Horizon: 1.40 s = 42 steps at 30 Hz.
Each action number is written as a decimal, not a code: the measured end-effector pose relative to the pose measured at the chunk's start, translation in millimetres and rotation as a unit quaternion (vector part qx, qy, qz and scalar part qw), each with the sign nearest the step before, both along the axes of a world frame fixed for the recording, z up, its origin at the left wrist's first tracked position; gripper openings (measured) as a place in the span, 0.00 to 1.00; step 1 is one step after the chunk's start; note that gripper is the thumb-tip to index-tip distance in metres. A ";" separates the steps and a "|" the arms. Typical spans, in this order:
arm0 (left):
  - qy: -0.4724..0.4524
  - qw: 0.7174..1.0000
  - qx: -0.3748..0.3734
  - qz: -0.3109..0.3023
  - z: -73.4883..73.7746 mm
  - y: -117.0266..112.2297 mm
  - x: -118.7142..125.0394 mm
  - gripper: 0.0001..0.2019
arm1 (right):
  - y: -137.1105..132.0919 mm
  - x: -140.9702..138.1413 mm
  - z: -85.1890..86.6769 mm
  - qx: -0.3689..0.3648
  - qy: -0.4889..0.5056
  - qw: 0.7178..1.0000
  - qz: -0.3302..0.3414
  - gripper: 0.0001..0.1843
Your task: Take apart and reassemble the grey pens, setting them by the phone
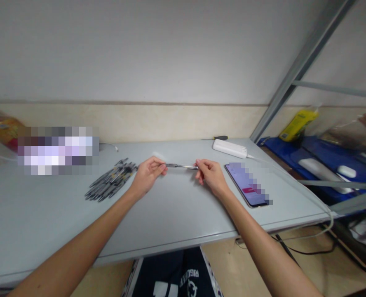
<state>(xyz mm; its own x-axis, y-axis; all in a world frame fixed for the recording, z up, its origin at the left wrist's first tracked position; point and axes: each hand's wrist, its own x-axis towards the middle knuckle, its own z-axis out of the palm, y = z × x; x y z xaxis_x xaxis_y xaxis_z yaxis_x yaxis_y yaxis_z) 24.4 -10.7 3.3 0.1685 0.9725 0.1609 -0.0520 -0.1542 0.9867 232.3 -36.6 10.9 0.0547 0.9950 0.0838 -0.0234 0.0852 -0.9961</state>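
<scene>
You held one slim pen (181, 166) level between both hands, just above the worktop (177, 214). Your left hand (146, 175) had its grip clamped on one end, fingertips pinched together, and your right hand (210, 175) was clamped the same way on the other end, so the pen spanned the gap between the two grips. Whether its parts were already joined or coming apart was too small to tell.

Out beyond the left grip, near but not touching it, lay a loose pile of dark pens (111, 180) flat on the worktop; judging by that heap, many were still to be handled, with only one in hand. No tray, box or cup held them. Beyond the right grip a phone (247, 184) lay face up, and further off a white power bank (229, 148).
</scene>
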 end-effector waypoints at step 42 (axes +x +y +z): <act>-0.091 0.994 -0.052 0.014 -3.7 5.1 -1.1 0.13 | -0.5 1.5 1.0 0.025 -0.089 0.995 0.024 0.21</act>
<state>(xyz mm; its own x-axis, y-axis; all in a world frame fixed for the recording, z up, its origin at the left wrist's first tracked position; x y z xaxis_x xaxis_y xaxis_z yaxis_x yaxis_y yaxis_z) 23.3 -5.6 -0.5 0.1187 0.9893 0.0851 -0.2287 -0.0562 0.9719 233.8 -37.1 11.9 -0.0128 0.9905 0.1370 0.1471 0.1374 -0.9795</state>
